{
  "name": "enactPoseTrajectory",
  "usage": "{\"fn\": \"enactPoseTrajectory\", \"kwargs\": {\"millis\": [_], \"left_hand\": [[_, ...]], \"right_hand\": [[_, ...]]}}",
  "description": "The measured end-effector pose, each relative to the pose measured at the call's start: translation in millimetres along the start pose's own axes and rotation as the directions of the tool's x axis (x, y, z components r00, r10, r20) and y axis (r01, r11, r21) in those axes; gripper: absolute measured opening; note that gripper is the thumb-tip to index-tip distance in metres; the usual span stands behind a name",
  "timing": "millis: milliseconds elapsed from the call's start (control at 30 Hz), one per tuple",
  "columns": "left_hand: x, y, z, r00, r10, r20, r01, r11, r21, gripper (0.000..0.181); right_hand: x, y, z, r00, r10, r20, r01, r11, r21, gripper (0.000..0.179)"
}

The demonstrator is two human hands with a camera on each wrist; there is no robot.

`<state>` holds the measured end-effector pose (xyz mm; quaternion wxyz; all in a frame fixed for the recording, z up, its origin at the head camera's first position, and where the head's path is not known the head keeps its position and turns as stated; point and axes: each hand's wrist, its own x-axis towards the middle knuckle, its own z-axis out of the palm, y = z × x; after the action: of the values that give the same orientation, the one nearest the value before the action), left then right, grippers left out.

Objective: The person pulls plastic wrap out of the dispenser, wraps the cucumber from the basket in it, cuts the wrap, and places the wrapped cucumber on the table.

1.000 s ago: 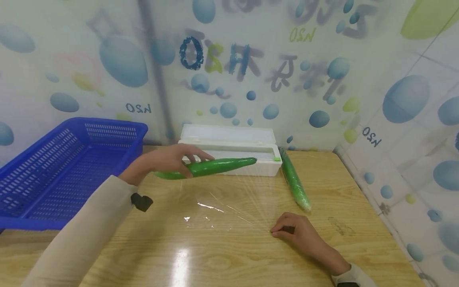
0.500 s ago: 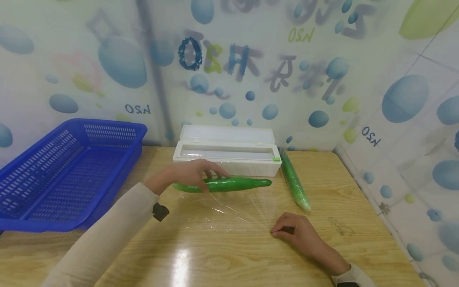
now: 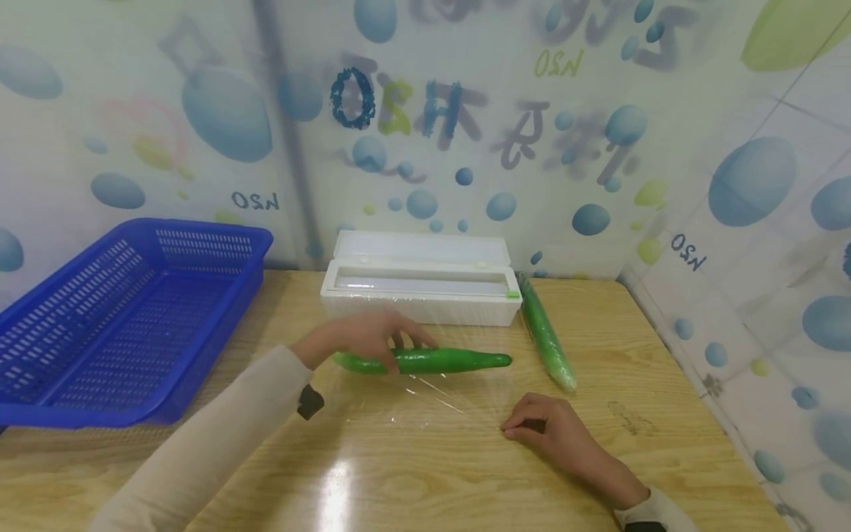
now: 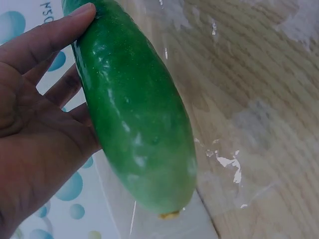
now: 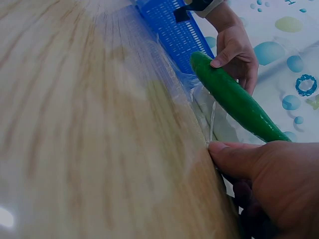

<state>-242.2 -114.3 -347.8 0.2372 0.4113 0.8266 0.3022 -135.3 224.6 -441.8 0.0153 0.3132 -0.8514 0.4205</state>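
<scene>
My left hand (image 3: 372,338) grips a green cucumber (image 3: 445,360) by its thicker, paler half, thumb on the near side and fingers on the far side. The cucumber lies crosswise over a sheet of cling film (image 3: 425,406) that runs from a white dispenser box (image 3: 419,310) toward me. At the film's near right corner, my right hand (image 3: 558,432) pinches the edge between thumb and forefinger. In the left wrist view the cucumber's pale end (image 4: 167,199) points toward the camera. The right wrist view has the film (image 5: 209,119) drawn into creases at my thumb tip.
A second cucumber (image 3: 548,340), wrapped in film, lies right of the dispenser, whose lid (image 3: 422,247) stands raised against the wall. A blue perforated basket (image 3: 253,273) occupies the table's left side. Patterned walls border the table (image 3: 412,488) at the back and right.
My left hand has brought the cucumber rightward and toward me, from in front of the dispenser to low over the film, and levelled it. The right hand keeps its place.
</scene>
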Motion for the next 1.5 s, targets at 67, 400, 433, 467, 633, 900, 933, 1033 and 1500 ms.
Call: {"fn": "enactPoseTrajectory", "kwargs": {"millis": [67,400,433,467,633,900,933,1033,1500], "left_hand": [[0.8,-0.3,2.7,1.0,-0.011,0.008,0.011,1.0,-0.007,0.071],[3.4,-6.5,12.8,1.0,-0.014,0.024,0.014,1.0,0.014,0.07],[3.5,-7.3,13.5,1.0,-0.009,0.022,0.009,1.0,0.014,0.069],[3.6,-8.0,14.3,1.0,-0.005,0.022,0.005,1.0,0.016,0.069],[3.9,-10.0,17.8,1.0,-0.01,0.017,0.01,1.0,0.023,0.069],[3.1,-10.0,28.0,1.0,-0.005,-0.025,0.008,0.993,0.12,0.071],[2.7,-9.8,29.4,0.999,0.005,-0.034,0.0,0.989,0.149,0.071],[1.0,-9.6,33.0,0.998,0.04,-0.051,-0.027,0.975,0.221,0.071],[-10.8,-6.3,47.3,0.991,0.068,-0.113,-0.024,0.936,0.351,0.066]], "right_hand": [[0.1,0,0,1.0,0.005,-0.001,-0.005,1.0,-0.004,0.008],[1.3,2,1,1.0,-0.01,-0.005,0.01,1.0,0.005,0.006],[1.3,2,1,1.0,-0.01,-0.006,0.01,1.0,0.006,0.006],[1.3,2,1,1.0,-0.01,-0.005,0.01,1.0,0.005,0.006],[1.4,2,1,1.0,-0.002,0.004,0.002,1.0,0.008,0.006],[1.9,2,2,1.0,-0.008,0.006,0.008,1.0,0.005,0.006],[1.8,2,2,1.0,-0.01,0.005,0.01,1.0,0.004,0.006],[1.6,1,2,1.0,-0.011,0.001,0.011,1.0,0.002,0.006],[-0.5,2,2,1.0,0.014,-0.002,-0.014,0.999,-0.043,0.012]]}}
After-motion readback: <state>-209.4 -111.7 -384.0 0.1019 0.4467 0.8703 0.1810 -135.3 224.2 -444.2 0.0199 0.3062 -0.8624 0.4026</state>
